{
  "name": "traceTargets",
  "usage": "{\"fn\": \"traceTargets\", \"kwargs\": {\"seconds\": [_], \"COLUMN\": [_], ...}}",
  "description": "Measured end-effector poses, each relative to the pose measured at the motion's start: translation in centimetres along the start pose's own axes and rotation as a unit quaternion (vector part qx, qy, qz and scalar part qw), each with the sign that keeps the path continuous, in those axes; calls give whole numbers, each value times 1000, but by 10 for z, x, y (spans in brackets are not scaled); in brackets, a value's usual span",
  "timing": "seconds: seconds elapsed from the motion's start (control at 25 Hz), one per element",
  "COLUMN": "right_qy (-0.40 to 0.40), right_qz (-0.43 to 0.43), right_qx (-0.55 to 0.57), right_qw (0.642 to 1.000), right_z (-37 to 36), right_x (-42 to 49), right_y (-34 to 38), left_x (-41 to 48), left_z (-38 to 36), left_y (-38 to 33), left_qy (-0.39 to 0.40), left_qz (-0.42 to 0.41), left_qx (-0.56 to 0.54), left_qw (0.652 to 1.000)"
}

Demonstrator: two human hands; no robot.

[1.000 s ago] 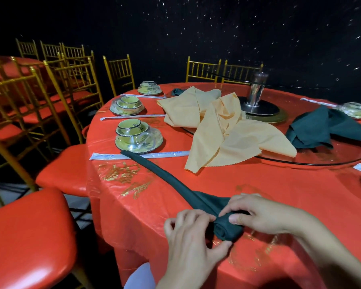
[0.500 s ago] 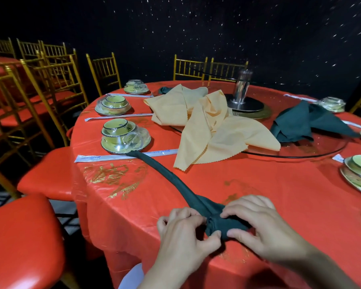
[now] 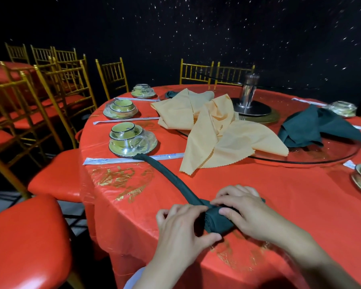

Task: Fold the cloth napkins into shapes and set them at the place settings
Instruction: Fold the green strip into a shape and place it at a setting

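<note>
Head view: at far left we see a red cushioned chair seat (image 3: 25,236) just beside the near edge of the round red-clothed table (image 3: 290,195). Our rolled dark green cloth napkin (image 3: 167,174) trails from the paper-wrapped chopsticks (image 3: 117,160) to a coil near that edge. Our left hand (image 3: 181,228) curls round the coil's left end, and our right hand (image 3: 246,215) pinches its top. Red cloth separates both hands from the glass turntable rim (image 3: 321,159).

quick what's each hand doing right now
Left hand: fingers curled round the rolled end of the dark green napkin, holding it.
Right hand: gripping the same roll.
</note>
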State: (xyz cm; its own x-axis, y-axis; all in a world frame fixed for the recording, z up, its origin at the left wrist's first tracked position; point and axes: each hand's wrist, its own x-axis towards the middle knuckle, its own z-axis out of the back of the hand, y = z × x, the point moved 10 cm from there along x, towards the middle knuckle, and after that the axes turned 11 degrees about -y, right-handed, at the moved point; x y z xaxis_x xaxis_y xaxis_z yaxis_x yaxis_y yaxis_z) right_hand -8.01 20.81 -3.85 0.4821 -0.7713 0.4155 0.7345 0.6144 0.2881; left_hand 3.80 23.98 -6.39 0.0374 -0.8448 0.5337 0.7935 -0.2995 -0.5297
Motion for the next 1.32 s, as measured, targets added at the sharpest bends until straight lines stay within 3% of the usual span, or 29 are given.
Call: {"fn": "traceTargets", "kwargs": {"seconds": [0.12, 0.36, 0.72, 0.8, 0.92, 1.0, 1.16, 1.32], "right_qy": [-31, 25, 154, 137, -10, -52, -57, 1], "right_qz": [11, 57, 36, 11, 43, 57, 35, 7], "right_qx": [-11, 14, -4, -19, -18, -13, -20, -36], "right_qw": [999, 998, 987, 990, 999, 997, 998, 999], "right_z": [9, 5, -23, -23, -4, -3, -16, -36], "right_x": [-13, -30, 14, 21, 22, 16, 26, 57], "right_y": [4, 27, 37, 30, 36, 40, 36, 29], "left_x": [10, -14, -23, -16, -2, 6, 12, 14], "left_z": [-2, 2, 29, 29, 21, 18, 21, 24], "left_y": [4, 18, 21, 22, 36, 49, 58, 58], "left_qy": [44, 119, -24, -29, 27, 50, 53, 55], "left_qz": [22, 83, 30, 24, 71, 110, 124, 86], "left_qx": [22, 0, 10, 16, 32, 42, 57, 63], "left_qw": [999, 989, 999, 999, 997, 992, 989, 993]}}
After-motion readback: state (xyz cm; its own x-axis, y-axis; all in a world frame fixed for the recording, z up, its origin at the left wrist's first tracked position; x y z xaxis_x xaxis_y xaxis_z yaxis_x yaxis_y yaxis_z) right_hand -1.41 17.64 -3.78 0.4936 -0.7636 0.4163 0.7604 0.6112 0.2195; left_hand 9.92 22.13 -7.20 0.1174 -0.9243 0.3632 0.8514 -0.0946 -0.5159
